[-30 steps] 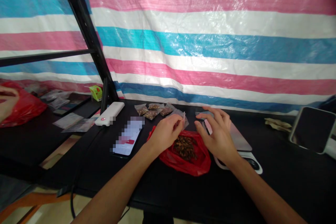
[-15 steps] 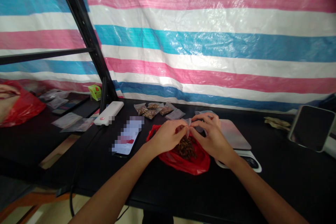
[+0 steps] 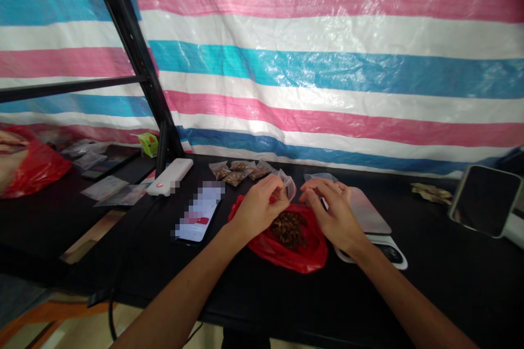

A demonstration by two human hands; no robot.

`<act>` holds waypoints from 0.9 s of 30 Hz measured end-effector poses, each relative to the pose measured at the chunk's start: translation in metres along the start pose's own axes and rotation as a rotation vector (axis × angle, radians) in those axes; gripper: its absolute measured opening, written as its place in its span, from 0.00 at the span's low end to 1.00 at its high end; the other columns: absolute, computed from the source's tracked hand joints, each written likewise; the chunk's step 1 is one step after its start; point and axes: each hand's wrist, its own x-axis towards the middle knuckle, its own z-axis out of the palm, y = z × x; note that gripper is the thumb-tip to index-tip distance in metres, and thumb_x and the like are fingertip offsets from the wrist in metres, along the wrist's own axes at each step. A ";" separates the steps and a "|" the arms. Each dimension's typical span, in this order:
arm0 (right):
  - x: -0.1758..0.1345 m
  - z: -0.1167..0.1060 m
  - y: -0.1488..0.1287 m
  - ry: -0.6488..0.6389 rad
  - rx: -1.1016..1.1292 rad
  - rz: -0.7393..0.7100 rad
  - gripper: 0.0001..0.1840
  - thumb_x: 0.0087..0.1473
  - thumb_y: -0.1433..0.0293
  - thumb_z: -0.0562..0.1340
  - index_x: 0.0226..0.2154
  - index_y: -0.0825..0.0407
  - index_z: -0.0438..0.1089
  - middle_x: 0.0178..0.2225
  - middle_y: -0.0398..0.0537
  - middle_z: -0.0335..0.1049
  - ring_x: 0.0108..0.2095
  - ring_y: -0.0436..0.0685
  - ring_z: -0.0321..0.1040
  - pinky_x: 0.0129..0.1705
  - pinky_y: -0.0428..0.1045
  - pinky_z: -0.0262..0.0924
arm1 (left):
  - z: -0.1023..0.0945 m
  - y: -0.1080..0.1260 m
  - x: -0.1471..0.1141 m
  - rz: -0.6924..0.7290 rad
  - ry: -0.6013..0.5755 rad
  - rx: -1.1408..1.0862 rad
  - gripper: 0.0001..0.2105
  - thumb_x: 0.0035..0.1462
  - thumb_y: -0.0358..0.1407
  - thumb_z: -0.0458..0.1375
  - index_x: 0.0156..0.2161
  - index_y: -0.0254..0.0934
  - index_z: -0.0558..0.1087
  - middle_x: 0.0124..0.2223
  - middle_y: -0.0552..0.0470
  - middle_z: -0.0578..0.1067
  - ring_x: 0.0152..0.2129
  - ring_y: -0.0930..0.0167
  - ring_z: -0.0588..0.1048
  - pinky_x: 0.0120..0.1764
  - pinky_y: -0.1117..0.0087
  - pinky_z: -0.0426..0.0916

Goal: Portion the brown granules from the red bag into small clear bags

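Note:
My left hand (image 3: 262, 202) pinches a small clear plastic bag (image 3: 290, 188), whose mouth stands open toward the right. Just right of it, my right hand (image 3: 331, 204) is raised with bent fingers apart from the bag; nothing shows in them. Below both hands lies a red plastic bag (image 3: 303, 262), spread open around a heap of small brown dried pieces (image 3: 289, 229). A kitchen scale (image 3: 368, 212) with a metal plate is partly covered by my right hand and forearm. Another clear bag (image 3: 321, 176) lies behind my right hand.
Several small filled bags (image 3: 235, 176) lie at the back. Left are a phone (image 3: 200, 215) and a white power bank (image 3: 170, 176) near a black metal post (image 3: 135, 60). A co-worker's hand (image 3: 12, 158) and another red bag (image 3: 43, 169) are far left. At right stands a dark-screened device (image 3: 485, 200).
My hands have moved apart. The small clear bag stays in my left hand, its mouth now wider, while my right hand has come away from it slightly to the right.

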 end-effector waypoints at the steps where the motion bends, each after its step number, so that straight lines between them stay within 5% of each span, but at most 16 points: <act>1: 0.000 0.000 0.001 -0.002 0.016 0.023 0.15 0.71 0.60 0.52 0.49 0.43 0.72 0.41 0.46 0.81 0.52 0.65 0.70 0.59 0.67 0.46 | 0.000 0.002 -0.001 0.043 -0.017 0.001 0.07 0.60 0.26 0.55 0.32 0.38 0.65 0.34 0.56 0.69 0.32 0.74 0.69 0.38 0.73 0.62; 4: -0.001 0.001 0.006 0.012 0.048 0.063 0.23 0.72 0.56 0.49 0.62 0.43 0.65 0.45 0.49 0.82 0.52 0.65 0.72 0.62 0.68 0.44 | 0.002 0.007 -0.004 0.149 -0.113 0.061 0.08 0.57 0.24 0.54 0.31 0.39 0.63 0.34 0.55 0.68 0.31 0.73 0.68 0.36 0.73 0.62; 9: -0.001 0.005 0.006 0.042 0.089 0.089 0.22 0.68 0.55 0.56 0.60 0.43 0.67 0.39 0.46 0.82 0.47 0.66 0.74 0.60 0.68 0.47 | 0.002 0.018 -0.006 0.277 -0.238 0.079 0.10 0.55 0.26 0.55 0.29 0.40 0.59 0.32 0.53 0.68 0.31 0.70 0.68 0.35 0.70 0.63; 15: 0.001 0.010 0.005 0.087 0.165 -0.002 0.15 0.64 0.62 0.63 0.53 0.44 0.71 0.39 0.46 0.82 0.45 0.64 0.77 0.58 0.65 0.53 | -0.004 0.023 -0.005 0.028 -0.154 0.032 0.12 0.69 0.37 0.50 0.31 0.40 0.58 0.31 0.54 0.66 0.30 0.70 0.67 0.36 0.68 0.63; 19: 0.002 0.009 0.001 0.153 0.254 -0.024 0.07 0.63 0.62 0.65 0.43 0.45 0.73 0.40 0.47 0.80 0.44 0.63 0.76 0.54 0.61 0.61 | 0.002 0.015 -0.007 -0.183 -0.081 -0.103 0.16 0.63 0.47 0.61 0.43 0.41 0.61 0.41 0.52 0.71 0.38 0.69 0.72 0.43 0.66 0.68; 23: 0.002 0.006 -0.002 0.119 0.497 0.023 0.06 0.66 0.61 0.62 0.41 0.46 0.70 0.39 0.46 0.76 0.41 0.58 0.74 0.47 0.55 0.67 | 0.009 0.010 -0.008 -0.249 -0.240 -0.451 0.33 0.56 0.43 0.70 0.58 0.42 0.55 0.51 0.46 0.75 0.50 0.65 0.76 0.53 0.61 0.70; 27: 0.000 0.005 -0.003 0.097 0.631 0.044 0.07 0.67 0.61 0.62 0.41 0.46 0.67 0.39 0.46 0.74 0.42 0.57 0.74 0.46 0.53 0.67 | 0.012 0.008 -0.009 -0.241 -0.290 -0.543 0.32 0.56 0.38 0.69 0.60 0.41 0.57 0.48 0.46 0.79 0.47 0.64 0.80 0.51 0.60 0.72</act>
